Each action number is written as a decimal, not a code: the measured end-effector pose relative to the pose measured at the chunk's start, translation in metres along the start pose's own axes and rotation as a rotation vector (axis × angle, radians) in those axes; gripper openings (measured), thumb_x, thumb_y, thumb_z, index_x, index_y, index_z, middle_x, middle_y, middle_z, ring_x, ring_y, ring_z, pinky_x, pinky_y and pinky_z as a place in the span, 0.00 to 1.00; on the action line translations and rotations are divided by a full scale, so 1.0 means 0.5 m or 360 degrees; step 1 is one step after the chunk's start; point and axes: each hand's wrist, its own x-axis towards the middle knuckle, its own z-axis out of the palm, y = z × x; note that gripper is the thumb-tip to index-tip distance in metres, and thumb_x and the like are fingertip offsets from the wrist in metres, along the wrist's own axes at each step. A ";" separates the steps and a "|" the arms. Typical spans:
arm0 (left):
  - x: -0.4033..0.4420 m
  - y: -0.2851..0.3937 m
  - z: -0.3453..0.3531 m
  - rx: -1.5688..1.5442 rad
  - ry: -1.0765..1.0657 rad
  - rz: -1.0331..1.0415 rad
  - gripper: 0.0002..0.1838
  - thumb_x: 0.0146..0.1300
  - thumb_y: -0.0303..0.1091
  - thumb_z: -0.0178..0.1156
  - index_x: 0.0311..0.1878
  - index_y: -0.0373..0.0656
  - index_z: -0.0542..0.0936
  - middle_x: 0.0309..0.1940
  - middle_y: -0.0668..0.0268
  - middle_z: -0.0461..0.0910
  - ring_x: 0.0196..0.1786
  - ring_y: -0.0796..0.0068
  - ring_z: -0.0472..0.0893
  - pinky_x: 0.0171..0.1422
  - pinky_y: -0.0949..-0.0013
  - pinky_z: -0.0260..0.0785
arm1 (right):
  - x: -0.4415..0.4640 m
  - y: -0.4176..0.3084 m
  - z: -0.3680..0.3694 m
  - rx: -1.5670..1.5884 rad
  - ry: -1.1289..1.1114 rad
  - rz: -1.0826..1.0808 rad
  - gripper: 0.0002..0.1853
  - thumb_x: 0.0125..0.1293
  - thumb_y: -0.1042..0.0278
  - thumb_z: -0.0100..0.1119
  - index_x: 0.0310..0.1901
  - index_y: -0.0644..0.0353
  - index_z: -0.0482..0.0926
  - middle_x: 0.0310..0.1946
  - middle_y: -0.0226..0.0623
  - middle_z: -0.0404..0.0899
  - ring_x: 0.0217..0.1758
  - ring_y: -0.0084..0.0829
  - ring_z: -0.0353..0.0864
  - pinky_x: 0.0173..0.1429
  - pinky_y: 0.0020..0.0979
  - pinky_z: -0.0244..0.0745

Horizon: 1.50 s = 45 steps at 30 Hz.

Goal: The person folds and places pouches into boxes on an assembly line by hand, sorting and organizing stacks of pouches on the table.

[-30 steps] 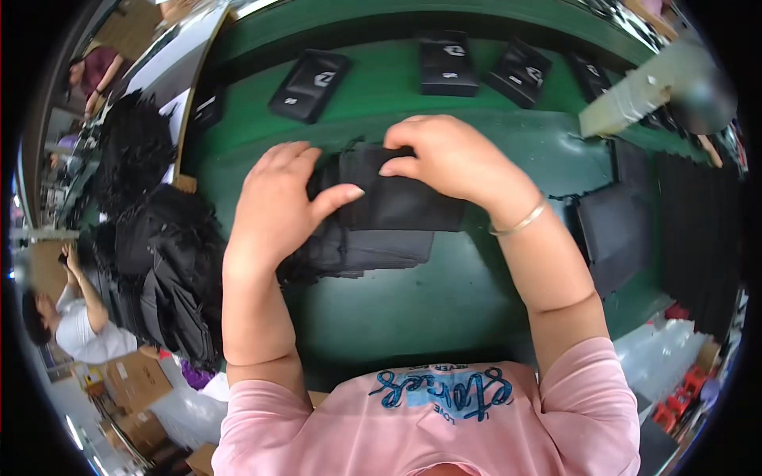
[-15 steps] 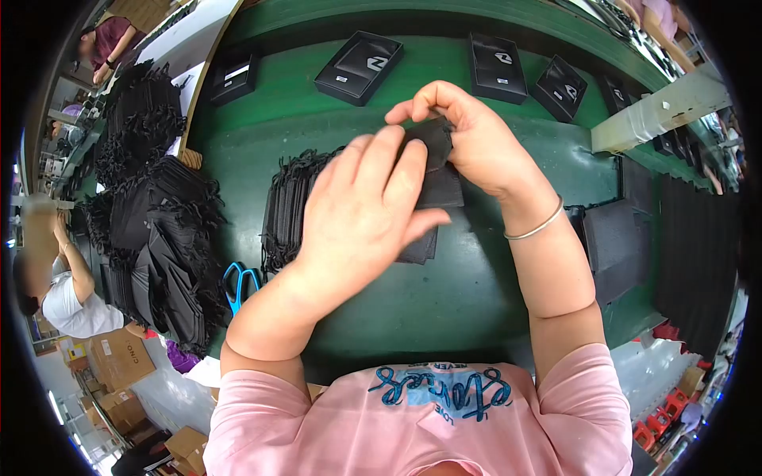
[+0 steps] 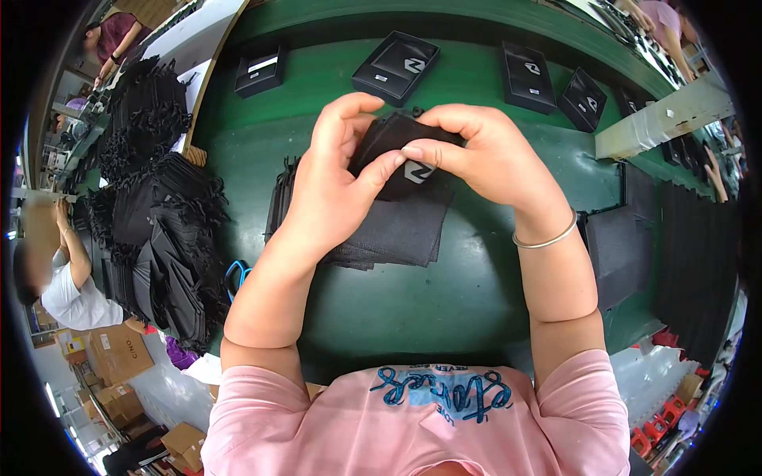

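Observation:
Between my two hands is a black fabric pouch [image 3: 401,133], with part of a light logo showing on its lower side. My left hand [image 3: 337,170] grips its left side, thumb across the front. From the right, my right hand [image 3: 484,151] pinches the other side, and the two thumbs nearly meet in the middle. Just below lies a stack of flat black pouches [image 3: 397,234] on the green table [image 3: 373,297]. Their stringed ends at the left are partly hidden by my left hand and forearm.
Blue-handled scissors [image 3: 236,278] lie beside my left forearm. A big heap of black drawstring pouches [image 3: 163,238] fills the left. Several black boxes, one nearest the middle [image 3: 395,67], sit on the far green strip. A pale post [image 3: 667,123] and more black pouches [image 3: 619,254] stand right.
My left hand has turned from lying over the pouch to gripping its left side. The pouch's logo side now shows. The boxes at the far side have shifted right.

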 end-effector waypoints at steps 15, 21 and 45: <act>0.049 0.049 -0.051 -0.0397 -0.0369 -0.0245 0.16 0.61 0.17 0.62 0.52 0.36 0.79 0.44 0.64 0.81 0.43 0.79 0.78 0.50 0.79 0.71 | -0.006 -0.053 -0.013 0.0279 0.0008 0.0254 0.09 0.57 0.78 0.66 0.41 0.65 0.81 0.29 0.31 0.81 0.27 0.20 0.74 0.34 0.20 0.71; 0.151 0.036 -0.149 0.0396 -0.0333 0.0031 0.13 0.64 0.21 0.60 0.52 0.39 0.80 0.41 0.68 0.83 0.42 0.84 0.78 0.49 0.81 0.70 | 0.147 -0.031 0.020 0.0009 0.0095 0.0014 0.09 0.61 0.75 0.61 0.43 0.65 0.82 0.31 0.31 0.82 0.27 0.20 0.75 0.35 0.21 0.72; 0.478 -0.213 -0.225 0.1208 0.0003 -0.0256 0.13 0.59 0.32 0.61 0.48 0.42 0.81 0.43 0.60 0.83 0.43 0.63 0.81 0.50 0.67 0.72 | 0.533 0.197 0.079 -0.0919 0.0173 0.0146 0.17 0.65 0.67 0.57 0.55 0.58 0.77 0.43 0.38 0.84 0.39 0.37 0.83 0.50 0.34 0.76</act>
